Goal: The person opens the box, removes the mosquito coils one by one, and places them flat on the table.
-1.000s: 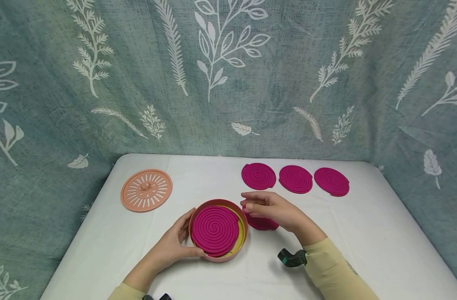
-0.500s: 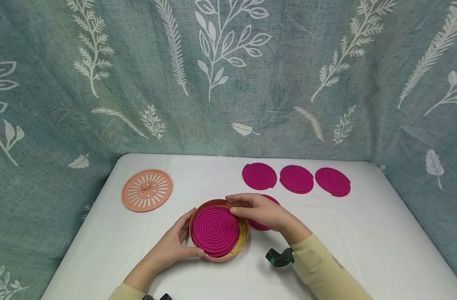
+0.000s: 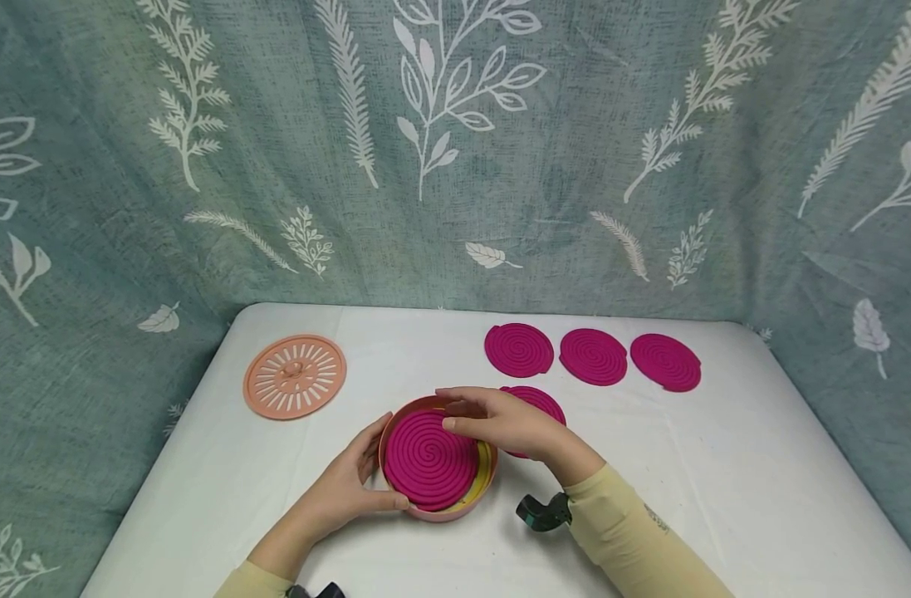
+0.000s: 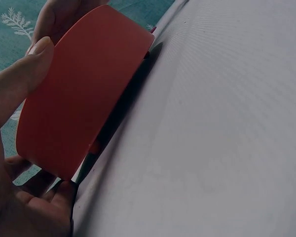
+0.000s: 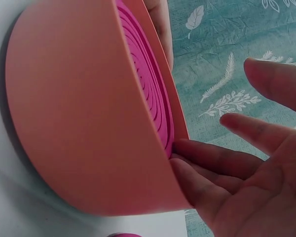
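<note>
- White tabletop (image 3: 724, 498) is backed by leaf-printed teal cloth (image 3: 455, 232).
- Salmon-orange round box (image 3: 438, 516) is gripped by the left hand (image 3: 350, 486), thumb and fingers curled round its wall.
- Magenta spiral coil (image 3: 428, 461) is contained in it, between the hands; its edge is reached by the right hand (image 3: 503, 425), loosely spread, nothing clasped.
- Another coil (image 3: 539, 402) is partly covered by that hand; three coils (image 3: 593, 356) are laid beyond.
- Slotted orange lid (image 3: 294, 377) is seen beyond the left hand.
</note>
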Available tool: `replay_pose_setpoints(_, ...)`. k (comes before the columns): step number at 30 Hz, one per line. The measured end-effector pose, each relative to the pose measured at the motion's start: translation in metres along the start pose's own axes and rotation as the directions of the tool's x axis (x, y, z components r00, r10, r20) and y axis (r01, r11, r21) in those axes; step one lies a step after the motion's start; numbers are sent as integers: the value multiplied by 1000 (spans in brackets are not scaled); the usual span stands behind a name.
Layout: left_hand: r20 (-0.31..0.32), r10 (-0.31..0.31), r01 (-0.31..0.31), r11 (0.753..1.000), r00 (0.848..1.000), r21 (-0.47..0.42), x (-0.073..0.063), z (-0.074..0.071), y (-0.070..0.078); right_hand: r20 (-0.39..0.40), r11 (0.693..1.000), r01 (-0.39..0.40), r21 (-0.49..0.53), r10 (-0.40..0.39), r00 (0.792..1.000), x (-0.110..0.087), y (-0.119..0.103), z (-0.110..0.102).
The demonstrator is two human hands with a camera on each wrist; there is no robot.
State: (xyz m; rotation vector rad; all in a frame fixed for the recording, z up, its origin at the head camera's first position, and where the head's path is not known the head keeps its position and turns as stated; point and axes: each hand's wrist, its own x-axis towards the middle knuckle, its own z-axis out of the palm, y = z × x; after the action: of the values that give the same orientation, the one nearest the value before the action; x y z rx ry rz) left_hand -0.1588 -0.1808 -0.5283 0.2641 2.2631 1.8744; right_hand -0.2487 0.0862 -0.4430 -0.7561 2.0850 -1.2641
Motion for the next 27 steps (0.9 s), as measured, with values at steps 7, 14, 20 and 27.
replay_pose_setpoints(7, -3, 1, -1, 1000, 1000, 0, 0, 0, 0, -6, 1000, -5, 0, 5, 1000, 0, 0, 0)
replay_pose_setpoints(14, -1, 2, -2, 1000, 1000, 1, 0, 0, 0, -42, 1000, -6, 8, 6, 999, -3, 2, -1)
replay_pose_setpoints(20, 0, 1, -1, 1000, 1000, -10, 0, 0, 1, -77, 998, -8, 62, 13, 997, -4, 5, -1)
replay_pose_setpoints(27, -7, -4, 5, 1000, 1000, 9, 0, 1, 1, -95, 981, -6, 192, 25, 995, -5, 5, -1)
